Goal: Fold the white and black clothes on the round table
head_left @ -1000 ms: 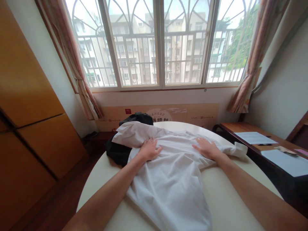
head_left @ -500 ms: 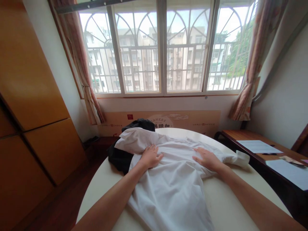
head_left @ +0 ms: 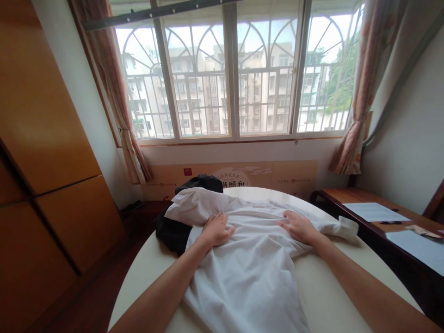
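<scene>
A wrinkled white shirt (head_left: 249,259) lies spread over a round table, one sleeve reaching left and the other right. On its upper left part rests my left hand (head_left: 217,230), palm down with the fingers spread. My right hand (head_left: 300,226) lies on the upper right part near the right sleeve, thumb apart from the slightly bent fingers. Neither hand holds anything that I can see. Under the left sleeve, and beyond it, is a bunched black cloth (head_left: 171,230); part of it is hidden by the white fabric.
The pale round table (head_left: 138,286) fills the space before me. To the right stands a wooden side table (head_left: 338,196) with paper sheets (head_left: 374,212) and a black pen (head_left: 391,222). An orange-brown cabinet (head_left: 65,222) is at left. Behind are a printed cardboard panel (head_left: 294,173) and barred windows.
The fingers of my right hand have drawn in slightly on the cloth. My left hand stays in place, and the shirt looks almost the same. The view has tilted a little.
</scene>
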`<state>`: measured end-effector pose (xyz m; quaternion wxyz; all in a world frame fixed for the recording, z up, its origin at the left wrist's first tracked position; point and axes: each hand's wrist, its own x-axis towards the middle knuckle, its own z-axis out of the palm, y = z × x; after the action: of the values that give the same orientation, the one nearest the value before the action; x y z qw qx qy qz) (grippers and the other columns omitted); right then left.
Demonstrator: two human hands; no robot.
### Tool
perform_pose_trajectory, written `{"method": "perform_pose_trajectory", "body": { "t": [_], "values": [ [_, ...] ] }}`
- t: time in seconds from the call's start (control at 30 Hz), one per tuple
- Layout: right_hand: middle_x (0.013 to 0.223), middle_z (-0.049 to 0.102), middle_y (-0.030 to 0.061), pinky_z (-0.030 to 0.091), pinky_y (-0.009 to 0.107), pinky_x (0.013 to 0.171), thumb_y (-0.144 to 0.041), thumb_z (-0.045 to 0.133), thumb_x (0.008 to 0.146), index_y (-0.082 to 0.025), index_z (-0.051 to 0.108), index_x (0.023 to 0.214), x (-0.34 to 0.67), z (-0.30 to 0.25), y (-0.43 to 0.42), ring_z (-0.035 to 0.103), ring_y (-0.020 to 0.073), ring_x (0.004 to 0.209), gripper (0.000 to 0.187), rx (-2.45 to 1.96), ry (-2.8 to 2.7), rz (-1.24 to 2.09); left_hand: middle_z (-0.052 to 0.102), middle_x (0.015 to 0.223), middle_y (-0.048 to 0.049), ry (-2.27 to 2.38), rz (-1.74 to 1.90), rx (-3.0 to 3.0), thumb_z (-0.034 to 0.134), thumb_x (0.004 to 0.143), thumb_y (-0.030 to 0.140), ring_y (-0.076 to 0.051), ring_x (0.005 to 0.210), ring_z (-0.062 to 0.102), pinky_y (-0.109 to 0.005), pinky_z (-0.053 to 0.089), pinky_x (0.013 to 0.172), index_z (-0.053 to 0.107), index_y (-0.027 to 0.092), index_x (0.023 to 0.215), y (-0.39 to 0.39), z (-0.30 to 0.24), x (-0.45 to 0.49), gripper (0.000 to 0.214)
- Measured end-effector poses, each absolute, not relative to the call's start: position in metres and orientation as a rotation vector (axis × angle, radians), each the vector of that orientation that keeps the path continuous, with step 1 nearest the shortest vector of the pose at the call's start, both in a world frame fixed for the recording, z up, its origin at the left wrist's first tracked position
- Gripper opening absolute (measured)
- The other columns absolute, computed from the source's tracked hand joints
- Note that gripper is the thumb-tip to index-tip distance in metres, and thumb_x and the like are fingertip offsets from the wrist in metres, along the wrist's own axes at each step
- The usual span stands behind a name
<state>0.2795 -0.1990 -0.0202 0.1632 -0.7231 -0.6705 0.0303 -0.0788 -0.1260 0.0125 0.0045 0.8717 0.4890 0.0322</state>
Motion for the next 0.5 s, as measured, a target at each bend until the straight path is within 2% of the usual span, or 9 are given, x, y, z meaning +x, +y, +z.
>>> {"method": "perform_pose_trajectory", "body": {
  "t": [0.13,0.23,0.3,0.33,0.4,0.5],
  "values": [
    [0.130,0.070,0.0144,0.044,0.049,0.103,-0.054,0.045,0.103,-0.021,0.065,0.111,0.278,-0.019,-0.198,0.063,0.0314,0.121,0.039,-2.082,-1.908,0.053,0.039,0.168,-0.0209,1.522,0.133,2.729,0.042,0.101,0.059,-0.032,0.159,0.033,-0.045,0.021,0.132,0.045,0.007,0.161,-0.127,0.013,-0.080,0.079],
    [0.110,0.075,0.0133,0.047,0.041,0.092,-0.055,0.037,0.106,-0.021,0.066,0.093,0.281,-0.017,-0.196,0.068,0.0282,0.102,0.046,-2.094,-1.914,0.065,0.041,0.168,-0.0191,1.506,0.172,2.741,0.043,0.100,0.058,-0.032,0.158,0.036,-0.045,0.022,0.131,0.047,0.008,0.160,-0.127,0.012,-0.080,0.078],
    [0.105,0.076,0.0130,0.047,0.039,0.088,-0.049,0.030,0.109,-0.021,0.067,0.090,0.285,-0.017,-0.197,0.070,0.0267,0.096,0.051,-2.115,-1.906,0.079,0.041,0.168,-0.0189,1.497,0.178,2.744,0.043,0.100,0.058,-0.032,0.158,0.036,-0.046,0.022,0.131,0.046,0.007,0.160,-0.127,0.011,-0.080,0.079],
    [0.108,0.077,0.0134,0.047,0.038,0.090,-0.043,0.028,0.110,-0.020,0.069,0.094,0.286,-0.017,-0.197,0.070,0.0268,0.098,0.049,-2.130,-1.897,0.081,0.040,0.168,-0.0191,1.497,0.174,2.742,0.043,0.100,0.058,-0.032,0.158,0.035,-0.046,0.022,0.131,0.046,0.007,0.161,-0.127,0.011,-0.080,0.079],
    [0.126,0.074,0.0157,0.047,0.040,0.097,-0.033,0.032,0.108,-0.018,0.069,0.115,0.289,-0.019,-0.198,0.070,0.0286,0.112,0.041,-2.167,-1.869,0.074,0.039,0.169,-0.0196,1.499,0.159,2.737,0.043,0.100,0.058,-0.032,0.159,0.034,-0.046,0.021,0.131,0.044,0.006,0.161,-0.127,0.011,-0.080,0.081],
    [0.155,0.058,0.0189,0.040,0.050,0.113,-0.037,0.042,0.105,-0.017,0.058,0.145,0.290,-0.023,-0.198,0.058,0.0333,0.138,0.048,-2.226,-1.837,0.082,0.039,0.169,-0.0205,1.492,0.153,2.739,0.043,0.100,0.058,-0.032,0.159,0.034,-0.045,0.020,0.131,0.043,0.005,0.162,-0.128,0.012,-0.080,0.081]
  ]
}}
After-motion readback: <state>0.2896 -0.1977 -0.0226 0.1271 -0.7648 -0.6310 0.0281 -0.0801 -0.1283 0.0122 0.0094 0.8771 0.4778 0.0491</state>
